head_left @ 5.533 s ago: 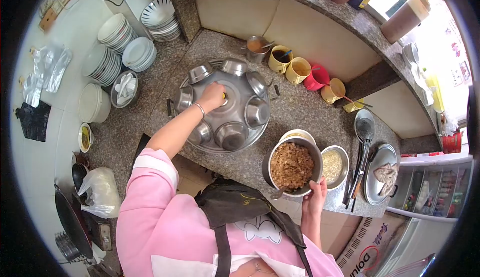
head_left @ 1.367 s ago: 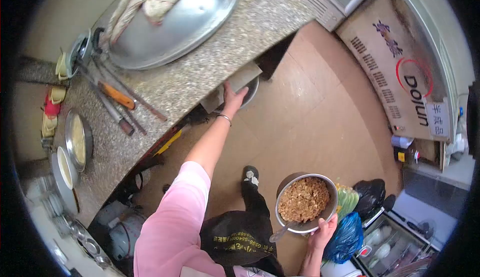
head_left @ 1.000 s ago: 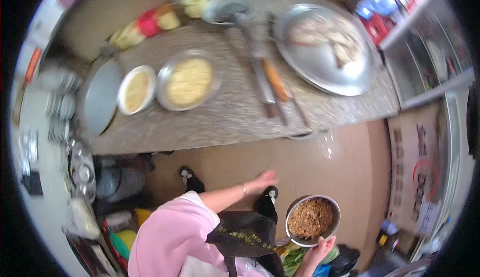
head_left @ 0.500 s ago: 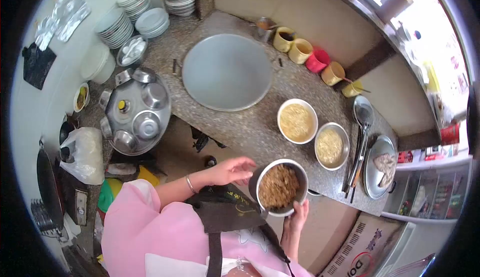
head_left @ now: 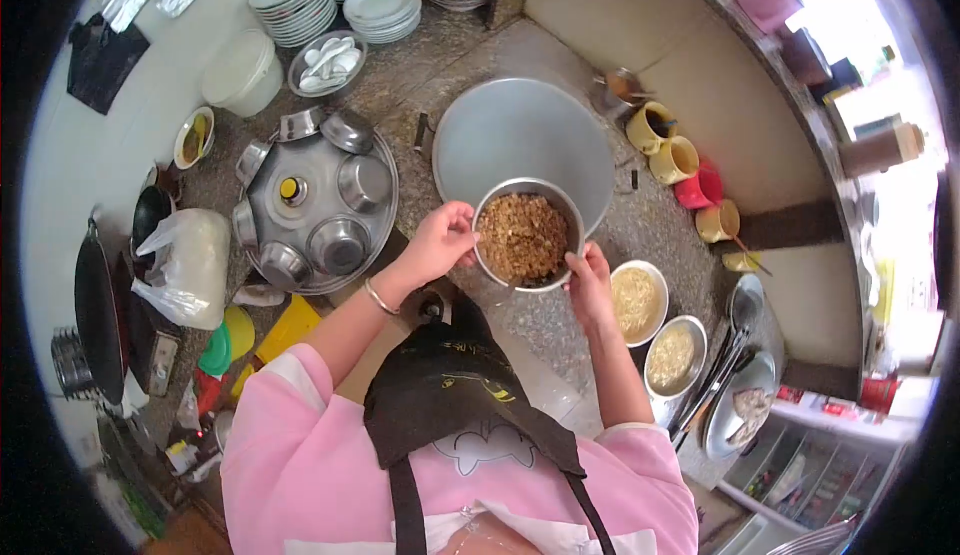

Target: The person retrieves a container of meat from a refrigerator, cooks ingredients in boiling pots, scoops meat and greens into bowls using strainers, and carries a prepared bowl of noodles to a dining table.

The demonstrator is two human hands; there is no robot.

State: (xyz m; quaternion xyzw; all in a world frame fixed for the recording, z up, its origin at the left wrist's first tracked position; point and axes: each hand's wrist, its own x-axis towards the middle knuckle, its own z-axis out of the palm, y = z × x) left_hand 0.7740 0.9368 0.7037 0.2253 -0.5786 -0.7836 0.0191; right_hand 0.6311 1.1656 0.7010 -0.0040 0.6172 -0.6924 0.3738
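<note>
A round metal bowl (head_left: 507, 280) of brown, crumbly food (head_left: 522, 239) is held up between both hands. My left hand (head_left: 445, 240) grips its left rim, the thumb and fingers pressed against the edge. On the opposite side my right hand (head_left: 592, 287) clasps the wall, thumb on the rim. Beyond and partly behind the bowl sits a large grey round pan (head_left: 525, 130), set in the speckled counter (head_left: 560, 340). Two bowls of pale, shredded food, a nearer one (head_left: 673, 357) and a farther one (head_left: 636, 303), stand right of my right hand.
At left is a round metal tray (head_left: 320, 170) with several small metal bowls. Stacked plates (head_left: 384, 10) and a bowl of white spoons (head_left: 330, 62) stand at the back. Several mugs (head_left: 673, 159) line the right wall, with ladles (head_left: 728, 330) and an oval tray (head_left: 722, 420) nearer.
The bowl of brown food has moved up and left, over the near edge of the grey pan. My left hand, apart from the bowl before, now grips its rim. The view has shifted.
</note>
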